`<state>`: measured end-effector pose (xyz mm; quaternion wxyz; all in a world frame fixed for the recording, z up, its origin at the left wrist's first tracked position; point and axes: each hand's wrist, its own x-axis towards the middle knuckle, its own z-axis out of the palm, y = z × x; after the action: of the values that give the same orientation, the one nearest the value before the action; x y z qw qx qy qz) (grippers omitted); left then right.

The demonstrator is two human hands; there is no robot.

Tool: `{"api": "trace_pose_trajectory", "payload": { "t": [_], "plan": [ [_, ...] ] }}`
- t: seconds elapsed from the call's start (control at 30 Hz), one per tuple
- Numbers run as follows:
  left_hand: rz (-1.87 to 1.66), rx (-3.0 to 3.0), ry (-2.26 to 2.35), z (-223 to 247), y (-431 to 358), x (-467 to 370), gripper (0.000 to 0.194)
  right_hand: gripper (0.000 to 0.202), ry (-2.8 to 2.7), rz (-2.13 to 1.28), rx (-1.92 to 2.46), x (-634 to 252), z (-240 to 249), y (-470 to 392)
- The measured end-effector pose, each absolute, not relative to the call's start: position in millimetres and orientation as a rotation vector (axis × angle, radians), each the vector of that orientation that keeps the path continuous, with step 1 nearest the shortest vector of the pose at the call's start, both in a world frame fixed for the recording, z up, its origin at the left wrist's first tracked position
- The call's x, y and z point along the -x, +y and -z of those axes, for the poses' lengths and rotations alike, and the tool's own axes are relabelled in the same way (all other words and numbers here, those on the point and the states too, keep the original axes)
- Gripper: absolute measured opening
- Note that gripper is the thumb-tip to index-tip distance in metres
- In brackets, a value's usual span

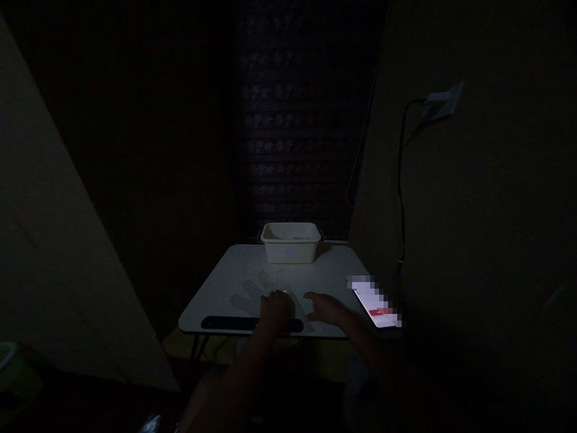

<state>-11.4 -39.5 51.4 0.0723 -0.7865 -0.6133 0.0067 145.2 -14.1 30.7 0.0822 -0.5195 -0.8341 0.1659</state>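
Observation:
A thin see-through plastic glove [243,304] seems to lie flat on the small white table [324,264], its finger shapes spread toward the back left. My left hand [274,307] rests on the palm area with its fingers curled down, closed on the clear film. A small glint shows by its fingertips. To the right, my right hand [325,308] is held just beside the film's edge, index finger stretched left and thumb apart below it. Nothing shows between them. Dim light hides the finer detail of both hands.
A white plastic basin [291,251] with dark side handles stands at the table's back edge. At the right edge lies a lit phone [374,304]. A black slot [229,323] runs along the front edge. A cable [400,180] hangs from the wall socket.

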Motion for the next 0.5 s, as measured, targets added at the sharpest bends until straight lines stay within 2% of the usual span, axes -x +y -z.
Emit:
{"api": "trace_pose_trajectory", "payload": {
  "t": [0.3,0.5],
  "plan": [
    [-0.009,2.333,-1.829,-47,-37,14,0.030,0.070,-2.525,-0.591,1.489,-151,-27,-14],
    [-0.024,2.312,-1.837,-44,-36,12,0.032,0.054,-2.446,-0.521,1.566,-140,-31,-9]
  ]
}}
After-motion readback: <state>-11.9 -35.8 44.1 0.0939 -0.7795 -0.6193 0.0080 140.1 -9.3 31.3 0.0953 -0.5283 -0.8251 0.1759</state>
